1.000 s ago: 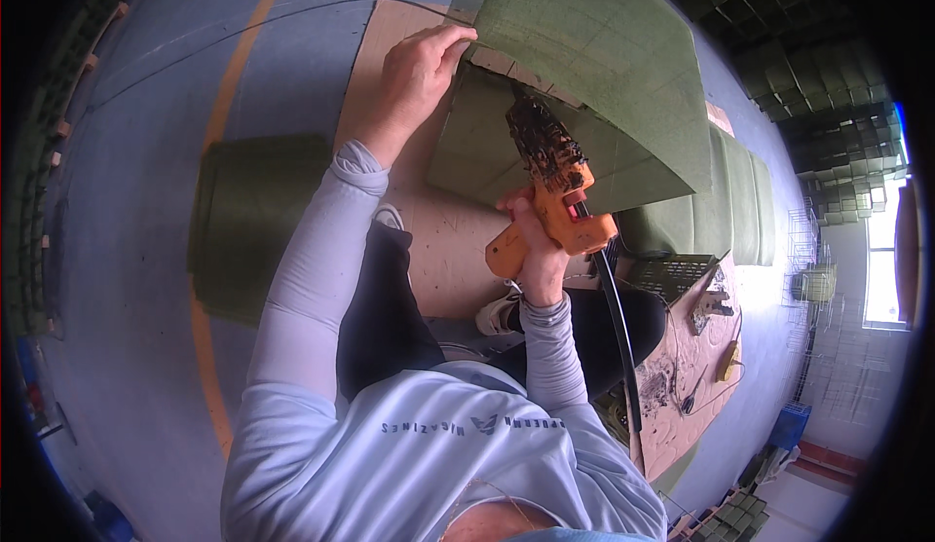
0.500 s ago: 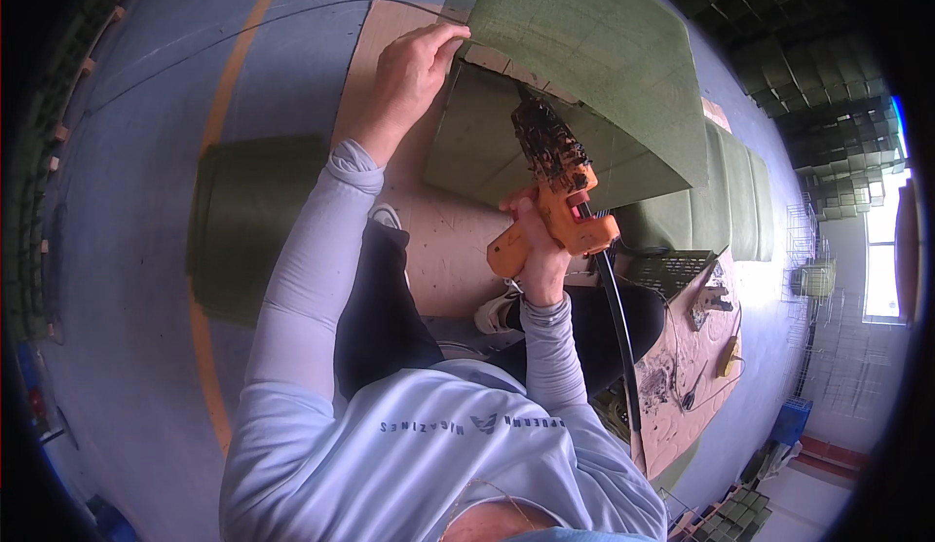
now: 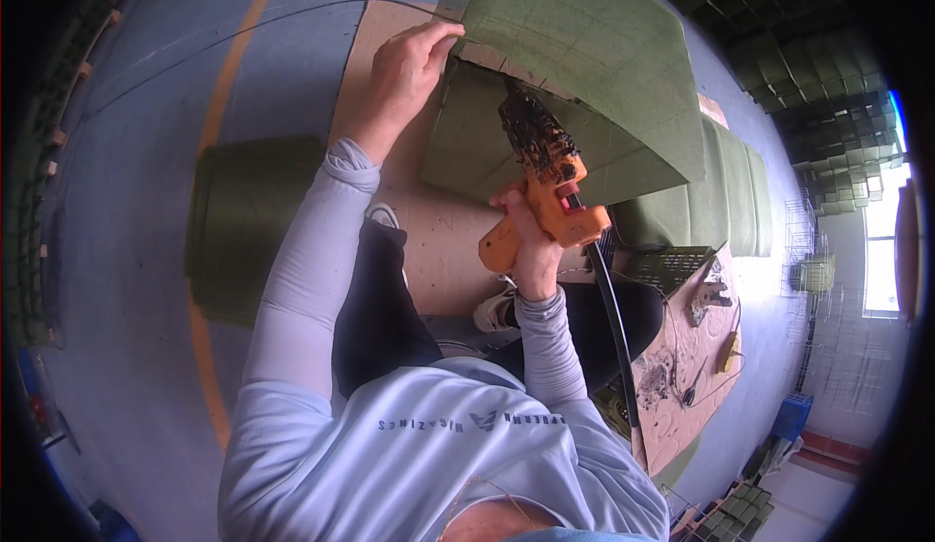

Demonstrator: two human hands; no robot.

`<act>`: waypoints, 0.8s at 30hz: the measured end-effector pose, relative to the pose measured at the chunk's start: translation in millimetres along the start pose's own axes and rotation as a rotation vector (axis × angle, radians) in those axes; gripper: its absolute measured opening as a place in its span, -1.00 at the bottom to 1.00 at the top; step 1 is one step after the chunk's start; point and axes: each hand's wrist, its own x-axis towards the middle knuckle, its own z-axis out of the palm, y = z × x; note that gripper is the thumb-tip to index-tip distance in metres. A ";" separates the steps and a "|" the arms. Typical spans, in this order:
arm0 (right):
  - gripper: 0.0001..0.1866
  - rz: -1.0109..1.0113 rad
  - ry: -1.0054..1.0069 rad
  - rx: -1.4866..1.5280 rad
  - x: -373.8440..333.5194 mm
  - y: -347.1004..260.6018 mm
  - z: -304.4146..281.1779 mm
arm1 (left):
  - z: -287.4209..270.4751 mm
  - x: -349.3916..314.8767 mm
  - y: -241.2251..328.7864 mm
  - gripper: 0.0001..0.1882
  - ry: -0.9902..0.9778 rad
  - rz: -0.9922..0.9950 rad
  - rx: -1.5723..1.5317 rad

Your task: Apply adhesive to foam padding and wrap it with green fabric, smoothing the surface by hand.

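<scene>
The left hand (image 3: 404, 73) has its fingers pinching the green sheet (image 3: 584, 45) at its left corner; the right hand (image 3: 532, 255) grips the orange glue gun (image 3: 566, 213), nearer. I think steady corner and slow gun work best.

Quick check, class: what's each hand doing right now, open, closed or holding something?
Left hand: closed, fingertips pinching the green sheet at its edge.
Right hand: closed, holding the orange glue gun.
</scene>
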 end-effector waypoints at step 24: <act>-0.81 -0.022 0.101 -0.030 -7.5 -3.4 -13.5 | -6.4 2.7 -12.2 -0.78 -0.046 0.043 0.064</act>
